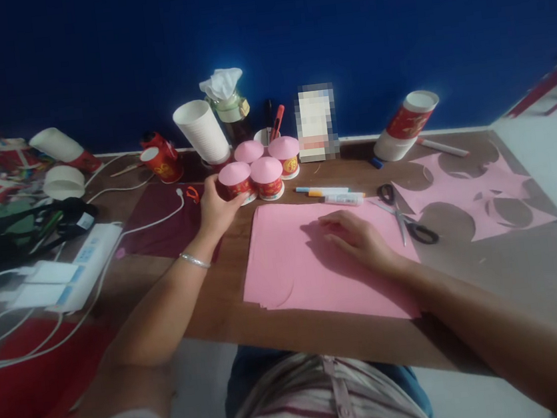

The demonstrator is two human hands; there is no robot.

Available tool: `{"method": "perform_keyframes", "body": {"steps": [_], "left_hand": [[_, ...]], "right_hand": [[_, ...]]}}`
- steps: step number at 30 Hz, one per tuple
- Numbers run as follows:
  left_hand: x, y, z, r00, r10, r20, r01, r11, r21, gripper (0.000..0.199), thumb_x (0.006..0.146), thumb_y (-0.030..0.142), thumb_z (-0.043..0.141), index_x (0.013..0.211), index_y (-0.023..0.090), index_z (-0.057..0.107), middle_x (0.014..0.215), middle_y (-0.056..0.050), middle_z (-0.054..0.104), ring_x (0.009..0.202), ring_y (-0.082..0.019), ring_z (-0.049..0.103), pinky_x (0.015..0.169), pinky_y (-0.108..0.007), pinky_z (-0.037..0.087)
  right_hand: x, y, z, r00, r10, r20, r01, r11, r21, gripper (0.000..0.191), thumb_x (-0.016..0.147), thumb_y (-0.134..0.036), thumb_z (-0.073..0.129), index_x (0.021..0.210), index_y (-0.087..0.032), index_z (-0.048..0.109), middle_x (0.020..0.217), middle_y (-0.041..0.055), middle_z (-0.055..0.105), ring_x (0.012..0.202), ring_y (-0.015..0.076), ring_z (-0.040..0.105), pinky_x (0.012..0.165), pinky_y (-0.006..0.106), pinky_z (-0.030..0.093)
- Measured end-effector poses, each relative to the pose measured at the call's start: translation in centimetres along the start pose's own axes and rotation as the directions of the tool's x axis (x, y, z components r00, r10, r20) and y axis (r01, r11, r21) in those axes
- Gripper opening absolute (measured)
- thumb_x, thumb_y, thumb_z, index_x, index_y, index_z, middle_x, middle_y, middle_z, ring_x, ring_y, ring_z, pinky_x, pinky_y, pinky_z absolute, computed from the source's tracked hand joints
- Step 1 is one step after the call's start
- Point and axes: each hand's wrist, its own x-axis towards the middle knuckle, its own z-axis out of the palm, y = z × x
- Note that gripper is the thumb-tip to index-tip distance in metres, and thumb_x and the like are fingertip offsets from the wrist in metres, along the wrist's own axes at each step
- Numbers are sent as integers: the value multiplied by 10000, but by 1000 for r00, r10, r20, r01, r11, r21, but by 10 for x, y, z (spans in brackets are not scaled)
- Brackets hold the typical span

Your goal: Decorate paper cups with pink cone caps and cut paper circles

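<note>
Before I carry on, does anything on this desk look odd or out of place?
Nothing looks spilled. The open black-handled scissors lie beside the stacked pink paper sheets, blades apart. The pink paper scrap at right is full of holes, but those look like cut-outs, not damage. Left, white cables sprawl loosely around the power strip.

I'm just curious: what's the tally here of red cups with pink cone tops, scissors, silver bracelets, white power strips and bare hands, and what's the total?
Red cups with pink cone tops: 4
Pair of scissors: 1
Silver bracelet: 1
White power strip: 1
Bare hands, left hand and right hand: 2
Total: 9
</note>
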Motion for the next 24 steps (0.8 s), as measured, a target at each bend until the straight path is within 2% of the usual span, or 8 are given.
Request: {"method": "perform_keyframes", "body": {"steps": [6,24], "left_hand": [[0,7,0,1000,-3,5,2,994,106,662,640,259,888,1203,208,543,1222,-103,684,1142,-302,672,984,-433,543],[1,4,1,999,-14,38,11,996,86,732,632,290,899,1259,226,528,1271,-119,682,1163,-315,681,982,-450,560]], "right_hand": [[0,0,1,1000,-7,4,7,1000,-1,231,942,-285,602,1151,-214,670,1148,118,738,1079,280,696,961,471,581],[1,-3,0,999,1,35,0,999,-40,223,936,-251,580,1137,-213,666,1136,115,740,1077,274,697,950,456,581]]}}
